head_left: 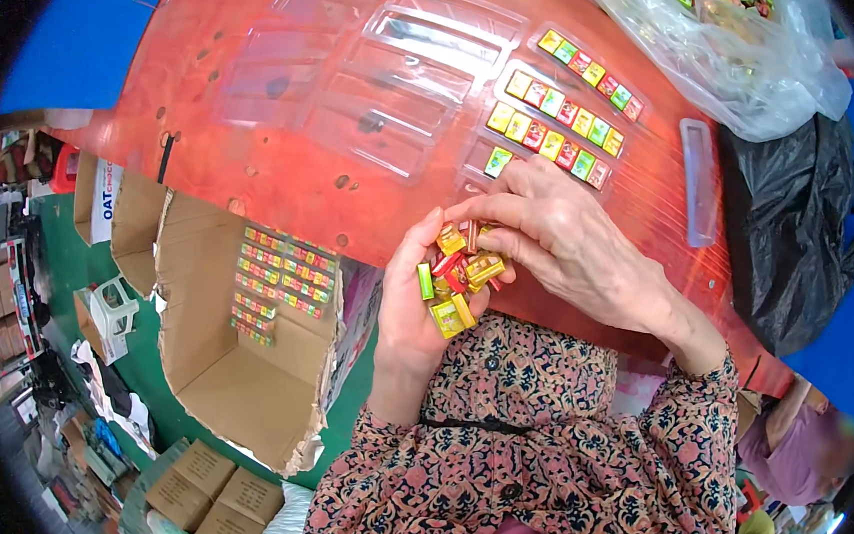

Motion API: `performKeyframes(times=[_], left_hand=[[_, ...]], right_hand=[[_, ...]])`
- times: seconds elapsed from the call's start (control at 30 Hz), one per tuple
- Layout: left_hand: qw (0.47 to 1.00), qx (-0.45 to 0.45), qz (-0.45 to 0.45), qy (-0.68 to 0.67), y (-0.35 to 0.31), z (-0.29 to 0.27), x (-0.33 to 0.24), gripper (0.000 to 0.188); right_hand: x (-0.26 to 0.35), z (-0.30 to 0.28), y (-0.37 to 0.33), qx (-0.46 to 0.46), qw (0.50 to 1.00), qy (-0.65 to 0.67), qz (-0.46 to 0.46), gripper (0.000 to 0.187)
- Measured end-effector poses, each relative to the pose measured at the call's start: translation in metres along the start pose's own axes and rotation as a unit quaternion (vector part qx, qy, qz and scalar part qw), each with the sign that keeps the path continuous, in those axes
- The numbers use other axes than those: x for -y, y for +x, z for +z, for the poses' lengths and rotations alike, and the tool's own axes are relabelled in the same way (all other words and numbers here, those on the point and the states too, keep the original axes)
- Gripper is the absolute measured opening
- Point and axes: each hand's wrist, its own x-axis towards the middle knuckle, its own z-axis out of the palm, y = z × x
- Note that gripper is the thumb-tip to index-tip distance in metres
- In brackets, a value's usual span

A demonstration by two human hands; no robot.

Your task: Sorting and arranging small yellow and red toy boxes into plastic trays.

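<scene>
My left hand (406, 314) is cupped palm up and holds a heap of small wrapped candies (457, 270) in yellow, red and green. My right hand (555, 232) reaches into that heap from the right, its fingertips pinching one of the candies. Both hands hover over the near edge of a red table (264, 109). Just beyond them lies a clear plastic tray (556, 121) with rows of the same candies set in its pockets. Empty clear trays (382, 80) lie further left on the table.
A clear plastic bag (730, 32) full of loose candies sits at the far right, above a black bag (795, 228). An open cardboard box (242, 332) holding filled trays stands on the green floor at left. Small closed cartons (214, 495) lie below. Another person (802, 438) is at lower right.
</scene>
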Motion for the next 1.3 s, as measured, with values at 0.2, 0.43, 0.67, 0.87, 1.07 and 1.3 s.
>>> performKeyframes(times=[0.2,0.43,0.67,0.87,1.07,1.3], left_hand=[[1.000,0.000,0.004,0.009,0.005,0.003,0.002,0.042],[0.998,-0.008,0.042,0.040,0.003,0.004,-0.003,0.042],[0.999,0.003,0.035,0.016,0.005,-0.001,-0.004,0.040],[0.999,0.007,0.034,0.002,0.003,-0.005,-0.005,0.039],[0.999,0.010,0.029,-0.013,0.004,-0.010,-0.004,0.038],[0.999,0.023,0.027,-0.021,0.003,-0.007,-0.005,0.039]], right_hand=[[0.001,-0.011,-0.004,0.021,0.998,-0.058,-0.008,0.020],[-0.012,-0.046,-0.024,-0.134,0.969,0.104,0.178,0.009],[-0.040,-0.018,-0.060,-0.169,0.971,-0.171,0.016,0.021],[-0.044,-0.002,-0.068,-0.149,0.971,-0.184,0.014,0.019],[-0.043,-0.004,-0.069,-0.138,0.982,-0.114,0.056,0.015],[-0.043,-0.002,-0.067,-0.154,0.976,-0.130,0.082,0.009]])
